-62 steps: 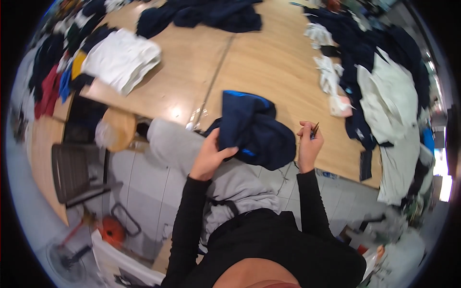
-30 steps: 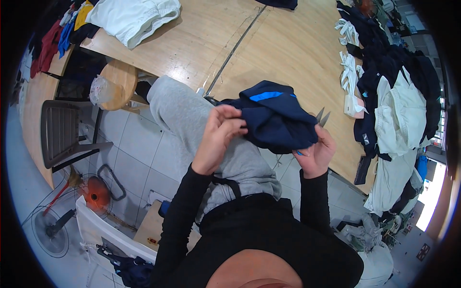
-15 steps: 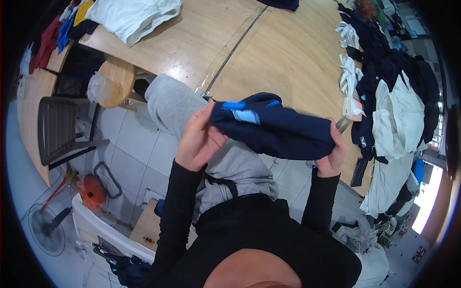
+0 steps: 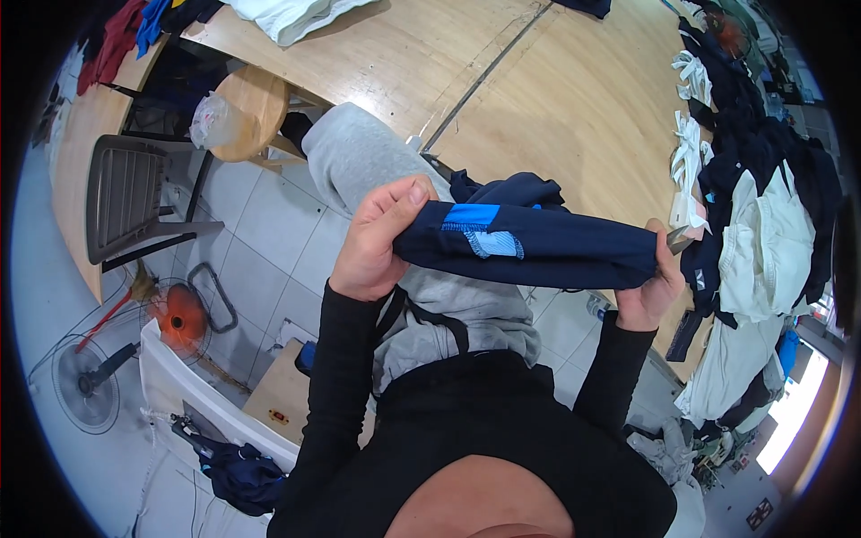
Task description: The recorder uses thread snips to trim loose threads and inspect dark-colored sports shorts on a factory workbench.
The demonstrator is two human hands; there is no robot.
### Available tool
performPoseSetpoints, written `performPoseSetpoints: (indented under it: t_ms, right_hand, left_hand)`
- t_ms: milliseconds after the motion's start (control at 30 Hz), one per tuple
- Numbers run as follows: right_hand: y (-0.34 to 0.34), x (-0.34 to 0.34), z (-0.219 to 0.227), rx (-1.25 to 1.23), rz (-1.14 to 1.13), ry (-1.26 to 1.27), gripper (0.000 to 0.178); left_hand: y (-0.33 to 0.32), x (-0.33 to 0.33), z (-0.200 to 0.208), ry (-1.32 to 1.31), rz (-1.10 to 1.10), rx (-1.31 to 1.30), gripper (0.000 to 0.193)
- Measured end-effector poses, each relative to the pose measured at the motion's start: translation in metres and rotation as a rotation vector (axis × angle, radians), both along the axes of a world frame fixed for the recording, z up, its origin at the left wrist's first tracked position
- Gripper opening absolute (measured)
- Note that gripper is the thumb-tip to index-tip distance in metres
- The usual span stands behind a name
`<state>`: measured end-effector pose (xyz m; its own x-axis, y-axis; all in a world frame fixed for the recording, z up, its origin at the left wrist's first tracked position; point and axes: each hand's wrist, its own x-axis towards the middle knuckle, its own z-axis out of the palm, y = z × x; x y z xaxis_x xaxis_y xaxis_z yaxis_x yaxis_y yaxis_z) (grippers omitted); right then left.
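Item: one navy garment (image 4: 574,247) with bright and pale blue patches (image 4: 471,216), held out lengthwise above my grey trousers (image 4: 354,152), near the edge of the tabletop (image 4: 574,117). My left fingers (image 4: 404,211): closed on its left end. My right fingers (image 4: 665,264): closed on its right end, pointed metal blades (image 4: 679,240) jutting out beside them, handles hidden.

Wooden stool (image 4: 265,106) near slatted chair (image 4: 128,201)

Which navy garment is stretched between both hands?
The navy garment with blue patches, held by the left hand and right hand; the navy garments piled at right lie untouched.
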<state>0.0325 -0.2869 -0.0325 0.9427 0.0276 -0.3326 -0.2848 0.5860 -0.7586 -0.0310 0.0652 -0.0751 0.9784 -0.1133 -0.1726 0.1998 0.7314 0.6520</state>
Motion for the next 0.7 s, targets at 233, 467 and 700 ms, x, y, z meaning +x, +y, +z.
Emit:
performPoseSetpoints:
  t_ms: [233,467,700]
  right_hand:
    - [0.001,-0.002,-0.002,0.029,-0.019,0.021,0.020]
    - [0.011,-0.006,0.015,-0.248,0.219,-0.183,0.019]
    - [0.040,0.015,0.045,-0.390,0.341,-0.340,0.024]
  left_hand:
    - [0.003,-0.005,-0.007,-0.011,-0.019,0.038,0.031]
    - [-0.013,0.000,0.011,-0.262,-0.562,1.051,0.031]
    - [-0.067,0.035,0.001,-0.577,-0.482,1.073,0.048]
